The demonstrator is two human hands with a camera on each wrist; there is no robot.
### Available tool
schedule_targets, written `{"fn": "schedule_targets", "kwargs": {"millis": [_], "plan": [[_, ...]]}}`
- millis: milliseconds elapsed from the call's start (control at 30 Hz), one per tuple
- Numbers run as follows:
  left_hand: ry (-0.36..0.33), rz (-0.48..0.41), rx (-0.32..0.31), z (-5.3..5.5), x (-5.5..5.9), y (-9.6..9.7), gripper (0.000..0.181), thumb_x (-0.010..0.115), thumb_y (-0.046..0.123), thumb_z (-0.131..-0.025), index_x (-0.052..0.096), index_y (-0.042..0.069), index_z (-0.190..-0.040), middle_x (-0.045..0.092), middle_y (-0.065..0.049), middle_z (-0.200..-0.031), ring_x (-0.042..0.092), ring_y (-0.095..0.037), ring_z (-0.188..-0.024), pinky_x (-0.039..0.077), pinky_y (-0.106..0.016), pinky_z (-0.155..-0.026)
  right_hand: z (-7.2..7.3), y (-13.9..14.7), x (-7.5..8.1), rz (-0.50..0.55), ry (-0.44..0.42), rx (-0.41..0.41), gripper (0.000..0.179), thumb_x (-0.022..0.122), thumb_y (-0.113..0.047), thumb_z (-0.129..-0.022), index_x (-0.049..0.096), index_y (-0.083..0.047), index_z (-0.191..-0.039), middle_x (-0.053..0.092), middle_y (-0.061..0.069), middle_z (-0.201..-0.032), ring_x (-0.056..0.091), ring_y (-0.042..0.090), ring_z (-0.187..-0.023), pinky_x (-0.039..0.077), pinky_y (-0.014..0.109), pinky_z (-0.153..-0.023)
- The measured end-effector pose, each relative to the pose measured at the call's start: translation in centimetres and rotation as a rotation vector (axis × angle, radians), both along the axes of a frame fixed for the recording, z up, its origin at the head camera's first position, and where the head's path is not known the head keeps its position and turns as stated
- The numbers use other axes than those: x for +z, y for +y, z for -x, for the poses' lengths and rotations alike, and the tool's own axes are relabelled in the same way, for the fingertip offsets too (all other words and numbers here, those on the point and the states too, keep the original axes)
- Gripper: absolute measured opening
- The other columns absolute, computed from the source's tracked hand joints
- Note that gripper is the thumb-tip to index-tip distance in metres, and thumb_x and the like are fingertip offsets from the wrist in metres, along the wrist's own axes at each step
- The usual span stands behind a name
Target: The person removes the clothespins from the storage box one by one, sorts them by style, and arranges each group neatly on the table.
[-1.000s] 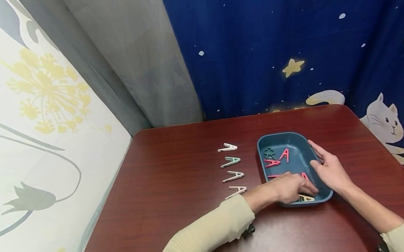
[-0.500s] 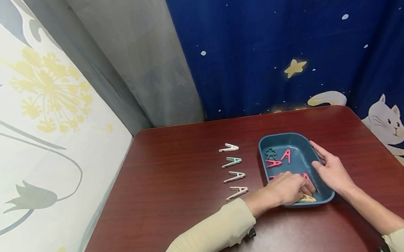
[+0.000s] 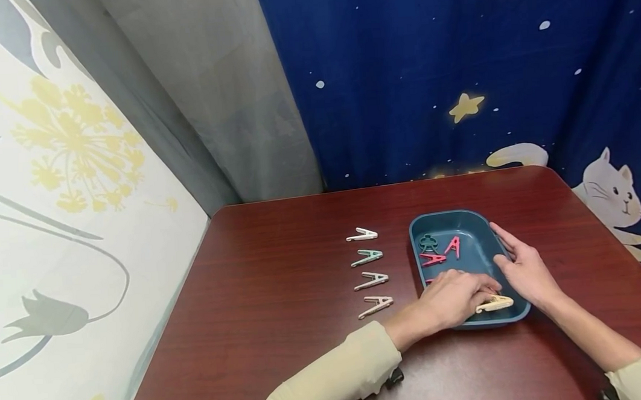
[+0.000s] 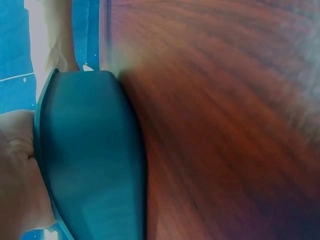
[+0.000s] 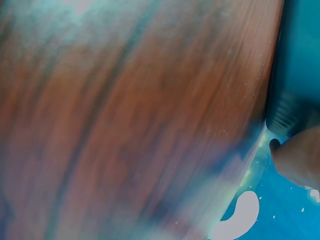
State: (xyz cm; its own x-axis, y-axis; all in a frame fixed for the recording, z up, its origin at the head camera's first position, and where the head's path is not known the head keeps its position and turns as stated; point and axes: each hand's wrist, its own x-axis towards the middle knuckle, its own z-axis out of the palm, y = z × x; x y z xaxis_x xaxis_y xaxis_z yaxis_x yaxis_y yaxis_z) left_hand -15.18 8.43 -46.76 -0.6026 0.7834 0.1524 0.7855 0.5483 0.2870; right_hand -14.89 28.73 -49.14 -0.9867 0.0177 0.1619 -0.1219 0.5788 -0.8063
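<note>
In the head view my left hand (image 3: pixel 453 296) reaches into the near end of a blue-green plastic tray (image 3: pixel 471 321). Thumb and fingertips pinch a cream-yellow clothespin (image 3: pixel 496 303), which sits raised at the fingertips. My right hand (image 3: pixel 528 273) grips the tray's right rim, thumb on the inner side and fingers outside. Inside the tray lie pink clothespins (image 3: pixel 452 248) and a dark green piece (image 3: pixel 428 242) with a rounded top; another pink one is mostly covered by the left hand. The left wrist view catches the tray's outer wall (image 4: pixel 95 150) beside the left hand (image 4: pixel 17 170).
Left of the tray, several clothespins lie in a column on the dark red table (image 3: pixel 281 274): a white one (image 3: pixel 363 234), a green one (image 3: pixel 367 257), a grey one (image 3: pixel 372 280) and a pale one (image 3: pixel 376 306). A blue curtain (image 3: pixel 402 99) hangs behind the table's far edge.
The left hand has taken hold of the cream-yellow clothespin from the tray's near end and raised it slightly, shifting it right. The right hand keeps its place on the rim.
</note>
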Motion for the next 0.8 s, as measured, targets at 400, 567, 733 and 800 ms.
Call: {"fn": "schedule_targets", "kwargs": {"millis": [400, 567, 733, 800], "plan": [[0.082, -0.525, 0.101, -0.5, -0.2, -1.4, 0.019, 0.068, 0.027, -0.106, 0.080, 0.028, -0.121, 0.076, 0.018, -0.097, 0.048, 0.013, -0.071, 0.038, -0.006, -0.065, 0.2, 0.1, -0.1, 0.028, -0.032, 0.025, 0.067, 0.051, -0.003, -0.106, 0.025, -0.007, -0.168, 0.039, 0.039, -0.156, 0.053, 0.058, -0.132, 0.040, 0.004, -0.076], [-0.046, -0.647, 0.094, -0.3, 0.3, -2.6, 0.023, 0.067, 0.020, -0.107, 0.077, 0.023, -0.128, 0.079, 0.011, -0.105, 0.050, 0.013, -0.069, 0.038, -0.006, -0.060, 0.1, 0.1, 0.0, 0.001, -0.059, 0.006, 0.068, 0.052, -0.005, -0.107, 0.024, -0.010, -0.169, 0.038, 0.037, -0.158, 0.048, 0.061, -0.135, 0.047, 0.013, -0.095], [-0.135, -0.742, 0.076, 0.0, 1.0, -4.2, 0.028, 0.065, 0.011, -0.107, 0.076, 0.016, -0.132, 0.077, 0.006, -0.122, 0.066, 0.013, -0.094, 0.051, -0.008, -0.071, 0.1, -0.1, 0.2, -0.007, -0.076, 0.000, 0.066, 0.050, -0.008, -0.110, 0.022, -0.011, -0.170, 0.036, 0.036, -0.160, 0.047, 0.060, -0.137, 0.045, 0.051, -0.104], [-0.152, -0.773, 0.074, 0.2, 1.2, -4.9, 0.028, 0.066, 0.009, -0.106, 0.076, 0.016, -0.131, 0.077, 0.005, -0.123, 0.068, 0.008, -0.102, 0.054, -0.012, -0.076, 0.1, -0.1, 0.2, 0.003, -0.076, 0.001, 0.066, 0.049, -0.009, -0.110, 0.022, -0.012, -0.170, 0.036, 0.035, -0.161, 0.047, 0.059, -0.138, 0.047, 0.036, -0.105]]}}
